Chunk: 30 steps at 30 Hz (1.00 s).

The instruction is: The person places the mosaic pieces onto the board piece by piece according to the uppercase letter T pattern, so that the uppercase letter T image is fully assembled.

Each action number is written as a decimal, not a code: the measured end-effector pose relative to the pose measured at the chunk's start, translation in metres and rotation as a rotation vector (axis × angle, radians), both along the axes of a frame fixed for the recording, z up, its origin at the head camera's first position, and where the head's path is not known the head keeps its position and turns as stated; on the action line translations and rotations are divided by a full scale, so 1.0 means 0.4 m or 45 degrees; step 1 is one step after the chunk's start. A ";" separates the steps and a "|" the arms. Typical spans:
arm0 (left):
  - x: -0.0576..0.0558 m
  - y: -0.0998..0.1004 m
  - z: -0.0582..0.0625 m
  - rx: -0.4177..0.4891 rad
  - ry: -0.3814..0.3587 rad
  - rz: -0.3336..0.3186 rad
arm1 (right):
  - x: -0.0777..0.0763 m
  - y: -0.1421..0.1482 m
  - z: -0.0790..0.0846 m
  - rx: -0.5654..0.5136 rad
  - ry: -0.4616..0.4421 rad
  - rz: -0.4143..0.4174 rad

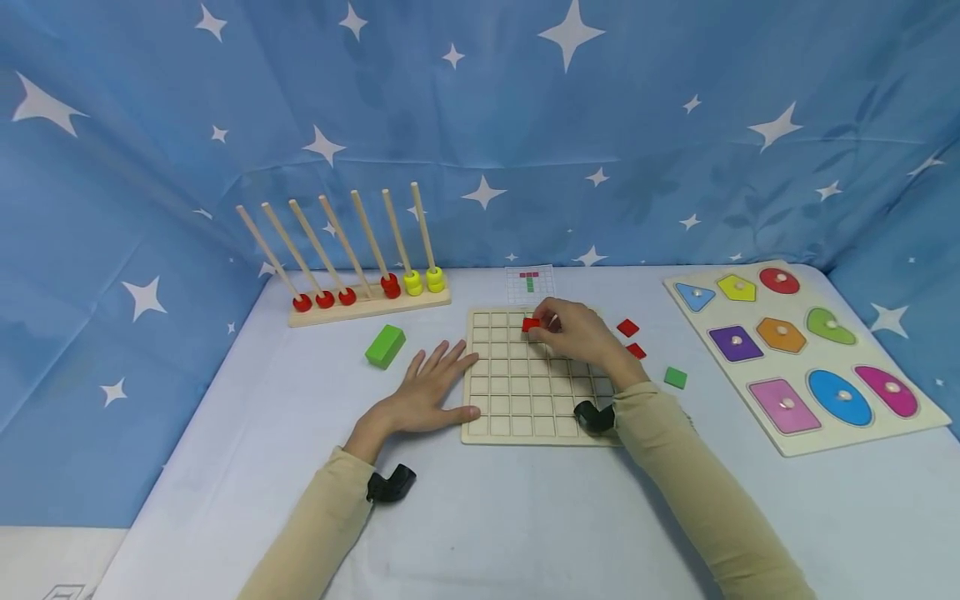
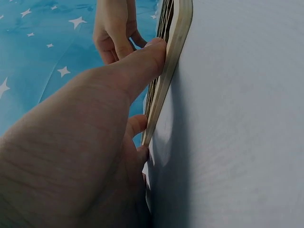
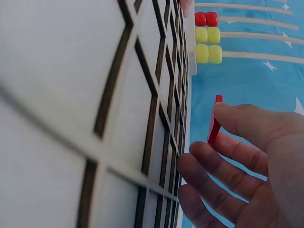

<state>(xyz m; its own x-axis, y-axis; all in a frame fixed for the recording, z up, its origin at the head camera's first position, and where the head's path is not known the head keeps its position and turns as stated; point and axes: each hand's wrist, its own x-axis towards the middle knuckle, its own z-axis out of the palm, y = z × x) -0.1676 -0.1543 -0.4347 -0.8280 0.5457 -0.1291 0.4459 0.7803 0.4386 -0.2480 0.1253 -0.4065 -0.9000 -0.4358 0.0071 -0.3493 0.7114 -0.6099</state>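
Note:
Between the thumb and forefinger of my right hand [image 1: 576, 332] is a small red square tile [image 3: 214, 126], pinched near its edge. In the right wrist view the tile stands off the surface of the wooden grid board [image 1: 510, 392], and the other fingers are loosely bent close to the grid. From the head view it overlaps the board's back rows. My left hand [image 1: 426, 396] lies at the board's left side with fingers spread. Its thumb and fingertips touch the board's edge [image 2: 167, 71].
Behind the board lies a pattern card [image 1: 530, 286]. Red tiles [image 1: 627, 327] and a green tile [image 1: 676, 377] lie to its right. A green block [image 1: 386, 347] sits left, before a bead-and-peg stand [image 1: 367, 309]. A knobbed shape puzzle [image 1: 806, 358] occupies the far right.

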 end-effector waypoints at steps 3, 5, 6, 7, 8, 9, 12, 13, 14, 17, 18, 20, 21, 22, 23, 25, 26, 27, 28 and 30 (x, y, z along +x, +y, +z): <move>-0.002 0.002 -0.003 -0.007 0.010 -0.009 | -0.006 -0.006 -0.001 0.006 -0.002 0.011; -0.004 0.004 -0.005 -0.011 0.013 -0.015 | -0.009 -0.011 -0.003 0.020 0.004 0.019; -0.004 0.005 -0.007 -0.014 0.015 -0.016 | -0.011 -0.014 -0.003 0.028 0.008 0.019; -0.005 0.006 -0.007 -0.015 0.014 -0.017 | -0.012 -0.016 -0.004 0.034 0.012 0.024; -0.005 0.007 -0.007 -0.015 0.014 -0.018 | -0.013 -0.019 -0.004 0.042 0.018 0.029; -0.006 0.008 -0.007 -0.015 0.013 -0.016 | -0.014 -0.021 -0.004 0.052 0.026 0.035; -0.006 0.012 -0.007 -0.018 0.019 -0.016 | -0.018 -0.026 -0.006 0.086 0.039 0.050; -0.006 0.013 -0.006 -0.018 0.018 -0.016 | -0.019 -0.027 -0.006 0.099 0.044 0.057; -0.007 0.014 -0.007 -0.019 0.020 -0.015 | -0.021 -0.028 -0.006 0.112 0.046 0.061; -0.008 0.016 -0.005 -0.026 0.019 -0.013 | -0.026 -0.030 -0.006 0.145 0.057 0.067; -0.008 0.017 -0.004 -0.029 0.017 -0.012 | -0.028 -0.031 -0.007 0.157 0.063 0.068; -0.010 0.017 -0.003 -0.027 0.021 -0.012 | -0.031 -0.034 -0.006 0.177 0.077 0.065; -0.010 0.018 -0.002 -0.025 0.022 -0.013 | -0.032 -0.035 -0.007 0.186 0.084 0.063; -0.010 0.018 -0.001 -0.022 0.025 -0.013 | -0.033 -0.037 -0.007 0.191 0.091 0.060; -0.010 0.017 0.000 -0.020 0.028 -0.013 | -0.034 -0.039 -0.007 0.193 0.097 0.058; -0.008 0.014 0.001 -0.012 0.029 -0.011 | -0.033 -0.043 -0.007 0.195 0.091 0.066; -0.007 0.012 0.001 -0.018 0.027 -0.007 | -0.032 -0.045 -0.007 0.191 0.087 0.080; -0.005 0.010 0.001 -0.022 0.024 -0.005 | -0.031 -0.047 -0.008 0.186 0.078 0.089; -0.004 0.008 0.001 -0.023 0.018 -0.004 | -0.029 -0.048 -0.007 0.183 0.067 0.095; -0.003 0.005 0.000 -0.026 0.021 -0.009 | -0.026 -0.049 -0.006 0.173 0.050 0.108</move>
<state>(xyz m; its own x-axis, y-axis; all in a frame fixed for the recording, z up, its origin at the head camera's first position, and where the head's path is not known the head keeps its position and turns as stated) -0.1688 -0.1524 -0.4348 -0.8264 0.5485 -0.1270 0.4580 0.7861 0.4150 -0.2586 0.1058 -0.4091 -0.8600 -0.5098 -0.0225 -0.4336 0.7532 -0.4946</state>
